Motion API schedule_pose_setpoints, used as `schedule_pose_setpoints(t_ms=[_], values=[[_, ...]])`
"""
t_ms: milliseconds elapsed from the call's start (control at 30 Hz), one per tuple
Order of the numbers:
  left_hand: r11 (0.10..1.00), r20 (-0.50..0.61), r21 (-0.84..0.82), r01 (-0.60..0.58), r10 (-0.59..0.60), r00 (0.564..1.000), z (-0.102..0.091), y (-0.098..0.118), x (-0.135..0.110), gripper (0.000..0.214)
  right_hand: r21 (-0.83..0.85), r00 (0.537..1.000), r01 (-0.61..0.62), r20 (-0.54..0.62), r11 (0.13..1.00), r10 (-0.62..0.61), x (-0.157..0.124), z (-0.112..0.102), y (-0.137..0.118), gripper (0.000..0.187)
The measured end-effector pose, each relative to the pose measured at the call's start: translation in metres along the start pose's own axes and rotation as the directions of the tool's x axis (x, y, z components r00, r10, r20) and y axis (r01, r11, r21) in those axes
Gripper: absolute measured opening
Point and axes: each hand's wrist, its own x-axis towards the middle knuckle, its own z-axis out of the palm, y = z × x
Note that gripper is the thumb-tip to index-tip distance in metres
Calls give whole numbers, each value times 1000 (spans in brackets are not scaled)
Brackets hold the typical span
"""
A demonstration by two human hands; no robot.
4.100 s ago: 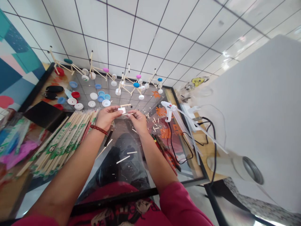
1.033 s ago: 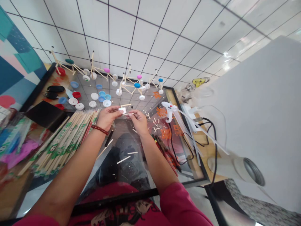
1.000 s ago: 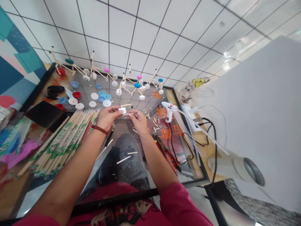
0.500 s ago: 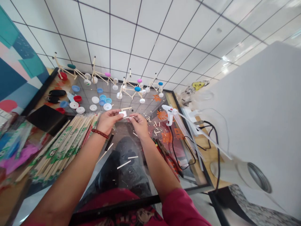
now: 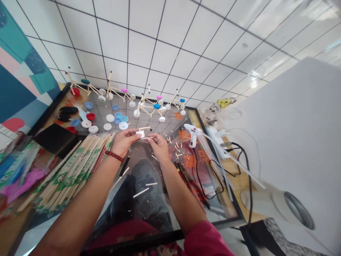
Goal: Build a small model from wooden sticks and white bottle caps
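Between the fingertips of my left hand (image 5: 123, 143) is a white bottle cap (image 5: 140, 134), held on its side above the glass tabletop. A short wooden stick (image 5: 144, 128) shows just beyond the cap; whether it is joined to it I cannot tell. My right hand (image 5: 159, 147) pinches a thin wooden stick (image 5: 145, 138) whose tip is close to the cap's near side; contact is too small to make out. Small cut stick pieces (image 5: 178, 145) lie scattered right of my hands, and two longer ones (image 5: 141, 192) lie nearer to me.
Stick models with cap wheels (image 5: 151, 110) stand along the back. Loose blue, red and white caps (image 5: 107, 127) lie at the left, behind paper-wrapped chopsticks (image 5: 77, 170). A white glue gun (image 5: 192, 134), its black cable (image 5: 197, 170) and red-handled pliers (image 5: 190, 183) are on the right.
The view has tilted a little, so everything sits slightly lower in the picture. Both hands keep their holds on the cap and the stick, with hardly any movement between them.
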Motion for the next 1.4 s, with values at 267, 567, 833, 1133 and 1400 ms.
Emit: schedule_pose_setpoints(t_ms=[267, 567, 833, 1133, 1400], values=[[1000, 5, 15, -9, 9, 1000, -1, -1, 1, 42, -1, 999, -20, -28, 1000, 20, -1, 1, -2, 17], [1000, 29, 23, -12, 11, 1000, -4, -4, 1, 49, -4, 998, -45, -46, 999, 44, -2, 3, -7, 17], [999, 23, 46, -6, 5, 1000, -3, 0, 0, 52, -9, 997, -41, -61, 999, 40, -2, 4, -8, 16], [999, 29, 39, 8, -9, 1000, 0, 3, -2, 54, -15, 998, -20, -63, 1000, 19, -2, 3, -3, 17], [999, 28, 45, -4, 3, 1000, -1, 2, -2, 55, -29, 999, -8, -44, 1000, 7, -1, 2, 0, 16]])
